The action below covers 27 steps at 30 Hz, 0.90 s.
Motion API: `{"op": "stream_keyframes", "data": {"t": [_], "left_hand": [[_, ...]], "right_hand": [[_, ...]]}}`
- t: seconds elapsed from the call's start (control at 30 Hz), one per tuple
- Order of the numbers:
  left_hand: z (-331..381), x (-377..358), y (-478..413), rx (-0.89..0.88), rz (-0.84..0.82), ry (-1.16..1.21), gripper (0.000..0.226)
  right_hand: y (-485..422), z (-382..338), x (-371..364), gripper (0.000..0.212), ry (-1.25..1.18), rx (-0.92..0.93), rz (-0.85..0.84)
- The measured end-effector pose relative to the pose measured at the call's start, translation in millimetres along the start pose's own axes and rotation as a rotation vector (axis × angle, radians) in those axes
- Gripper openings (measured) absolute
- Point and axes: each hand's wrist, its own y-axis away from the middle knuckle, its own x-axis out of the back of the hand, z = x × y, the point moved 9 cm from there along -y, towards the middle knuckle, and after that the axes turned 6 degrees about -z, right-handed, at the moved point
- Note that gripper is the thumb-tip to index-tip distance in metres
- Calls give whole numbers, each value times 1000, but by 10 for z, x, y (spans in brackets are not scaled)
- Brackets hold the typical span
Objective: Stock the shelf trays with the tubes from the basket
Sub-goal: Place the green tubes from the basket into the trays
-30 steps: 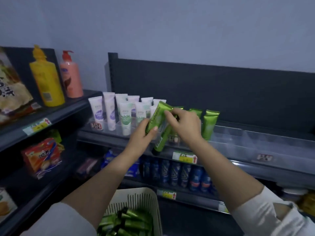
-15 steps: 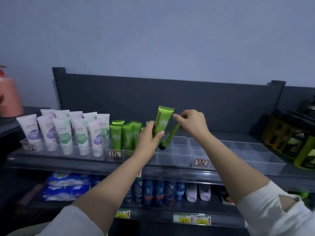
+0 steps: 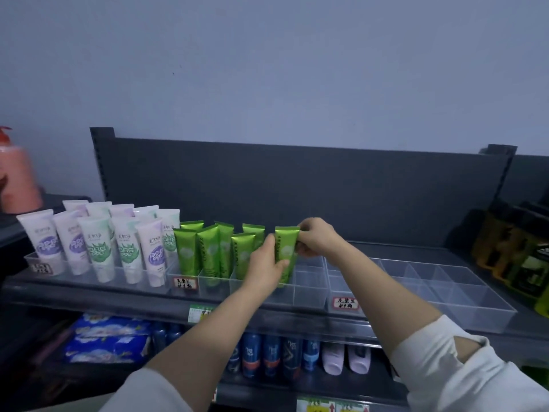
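Note:
A green tube (image 3: 284,248) stands upright in a compartment of the clear shelf tray (image 3: 309,292). My left hand (image 3: 265,267) grips its lower body from the left. My right hand (image 3: 316,237) pinches its flat top end from the right. A second green tube seems to sit right behind it, mostly hidden. Several more green tubes (image 3: 212,251) stand in the tray's left compartments. The basket is out of view.
White tubes (image 3: 101,242) fill a tray at the left. A second clear divided tray (image 3: 463,289) lies to the right, beside dark yellow-green bottles (image 3: 517,260). A pink pump bottle (image 3: 17,176) stands far left. Cans and bottles (image 3: 285,355) line the shelf below.
Both hands have lowered the raised green tubes down into a tray compartment. The view has turned right and up, so the basket has dropped out of sight.

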Motion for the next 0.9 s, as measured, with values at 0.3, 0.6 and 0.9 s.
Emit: {"op": "stream_keyframes", "data": {"t": [0.3, 0.6, 0.9], "left_hand": [[128, 163, -23, -75, 60, 7, 39], [528, 677, 52, -346, 164, -239, 26], [332, 1452, 222, -348, 257, -356, 22]], "right_hand": [[39, -162, -8, 26, 120, 152, -59], [159, -581, 64, 30, 681, 175, 194], [331, -1325, -428, 29, 765, 398, 275]]}}
